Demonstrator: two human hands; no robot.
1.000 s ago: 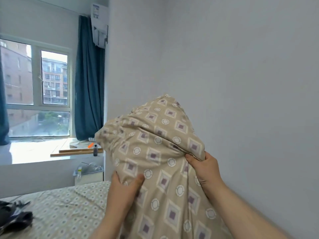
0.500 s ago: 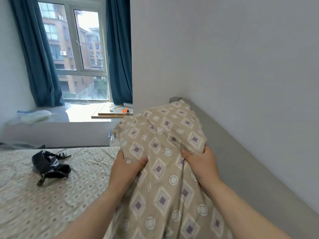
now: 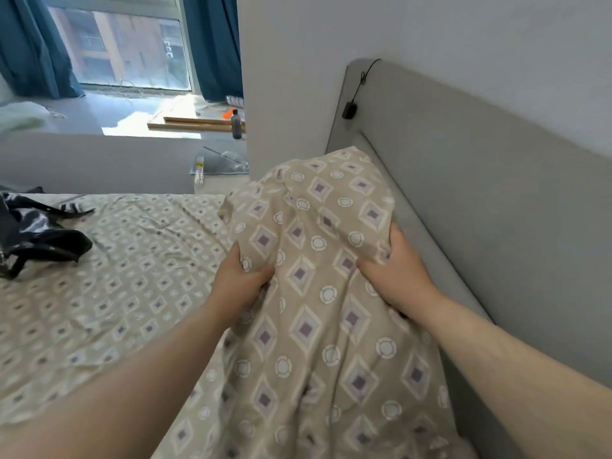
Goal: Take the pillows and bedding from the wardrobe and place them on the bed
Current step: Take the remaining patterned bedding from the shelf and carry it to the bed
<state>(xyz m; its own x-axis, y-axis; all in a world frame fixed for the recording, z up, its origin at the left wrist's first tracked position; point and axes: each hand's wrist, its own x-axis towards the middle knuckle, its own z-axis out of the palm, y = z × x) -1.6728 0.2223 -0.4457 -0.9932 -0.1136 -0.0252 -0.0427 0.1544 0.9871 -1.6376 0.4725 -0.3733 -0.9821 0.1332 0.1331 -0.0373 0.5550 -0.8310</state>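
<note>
A beige pillow (image 3: 318,220) with purple diamonds and white circles stands on end over the bed (image 3: 116,293), its far end near the grey headboard (image 3: 463,180). My left hand (image 3: 238,279) grips a fold of its cover on the left side. My right hand (image 3: 397,273) grips the cover on the right, close to the headboard. The bed wears a sheet of the same pattern. The pillow's lower part runs out of the bottom of the frame.
A dark bag or garment (image 3: 36,233) lies on the bed at the left. Beyond the bed are a low grey ledge (image 3: 99,160), a window with blue curtains (image 3: 215,44), a dark bottle (image 3: 236,124) and wooden slats. A black cable device (image 3: 349,111) hangs on the headboard.
Both hands have brought the pillow down from in front of the wall toward the bed beside the headboard. The view has tilted downward. The grip on the cover is unchanged.
</note>
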